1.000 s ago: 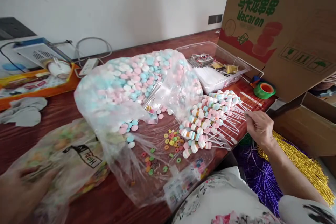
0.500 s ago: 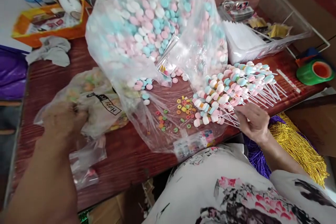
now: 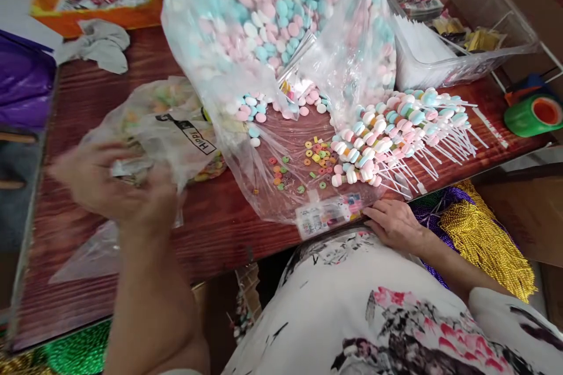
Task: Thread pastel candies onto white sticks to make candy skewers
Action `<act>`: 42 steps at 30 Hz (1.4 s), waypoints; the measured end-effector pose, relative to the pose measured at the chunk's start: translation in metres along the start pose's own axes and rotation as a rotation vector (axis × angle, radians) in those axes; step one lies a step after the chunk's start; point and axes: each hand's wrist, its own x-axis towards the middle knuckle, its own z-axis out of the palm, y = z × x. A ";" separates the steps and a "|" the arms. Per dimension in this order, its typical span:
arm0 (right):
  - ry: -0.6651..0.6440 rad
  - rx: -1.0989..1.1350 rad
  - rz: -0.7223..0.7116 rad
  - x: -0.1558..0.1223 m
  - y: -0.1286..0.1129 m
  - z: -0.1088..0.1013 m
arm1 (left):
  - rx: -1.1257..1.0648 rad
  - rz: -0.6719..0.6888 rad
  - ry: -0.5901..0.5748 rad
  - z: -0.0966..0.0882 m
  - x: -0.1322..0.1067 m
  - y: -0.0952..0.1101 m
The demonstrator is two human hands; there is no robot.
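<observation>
My left hand [image 3: 118, 181], smeared by motion, is at a translucent plastic bag [image 3: 176, 99] with black print and coloured ring candies inside. Its fingers and thumb curve around a small silvery-white patch that I cannot make out, and their hold is unclear. My right hand [image 3: 396, 224] lies on the table's front edge with fingers stretched out, holding nothing, beside the printed label [image 3: 328, 215] of a big clear bag. Close above it is a pile of candy skewers [image 3: 387, 135] on white sticks. Small loose ring candies [image 3: 319, 155] lie on the clear plastic.
The large clear bag [image 3: 189, 29] full of pink, blue and white candies fills the back. A clear plastic bin [image 3: 466, 64] stands back right, near a green tape roll [image 3: 528, 117]. At back left are an orange box [image 3: 53, 20] and a grey cloth [image 3: 103, 47].
My right hand has moved from beside the skewer sticks down and left to the table edge, its fingers now flat. My left hand has shifted and turned at the printed bag. The view has tilted downward.
</observation>
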 end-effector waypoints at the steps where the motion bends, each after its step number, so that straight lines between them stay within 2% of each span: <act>1: -0.014 -0.029 0.030 0.000 -0.002 0.000 | -0.083 0.092 -0.004 -0.001 -0.021 0.031; 2: -0.030 -0.060 0.059 0.001 -0.004 0.000 | -0.194 0.184 -0.157 0.000 -0.043 0.063; 3: -0.046 -0.090 0.087 0.003 -0.006 0.000 | -0.292 0.310 -0.362 0.003 -0.064 0.091; 5: -0.067 -0.136 0.131 0.008 -0.009 -0.001 | -0.360 0.475 -0.591 0.015 -0.101 0.136; 6: -0.069 -0.147 0.142 0.011 -0.010 -0.002 | -0.358 0.491 -0.618 0.024 -0.115 0.150; 8: -0.061 -0.153 0.138 0.016 -0.012 -0.004 | -0.315 0.496 -0.646 0.041 -0.131 0.163; 11: -0.033 -0.118 0.112 0.020 -0.011 -0.005 | -0.240 0.468 -0.642 0.060 -0.133 0.158; 14: 0.027 -0.022 0.097 0.022 -0.008 -0.004 | -0.197 0.428 -0.629 0.070 -0.124 0.147; 17: 0.105 0.048 0.080 0.027 -0.007 -0.001 | -0.144 0.420 -0.590 0.074 -0.115 0.139; 23: 0.100 -0.014 0.060 0.046 -0.010 0.002 | 0.008 0.465 -0.458 0.078 -0.104 0.122; 29: 0.230 -0.064 -0.018 0.057 -0.019 0.008 | 0.110 0.539 -0.364 0.080 -0.084 0.108; 31: 0.201 -0.082 -0.066 0.066 -0.024 0.008 | 0.136 0.536 -0.356 0.089 -0.070 0.106; 33: 0.115 -0.115 -0.084 0.077 -0.029 0.008 | 0.155 0.529 -0.351 0.102 -0.054 0.104; 36: -0.025 -0.181 -0.034 0.092 -0.029 0.010 | 0.157 0.533 -0.407 0.117 -0.034 0.107; 39: -0.045 -0.188 0.008 0.094 -0.022 0.012 | 0.144 0.542 -0.489 0.111 -0.034 0.116; 42: -0.002 -0.149 0.005 0.086 -0.013 0.012 | 0.070 0.528 -0.478 0.085 -0.057 0.131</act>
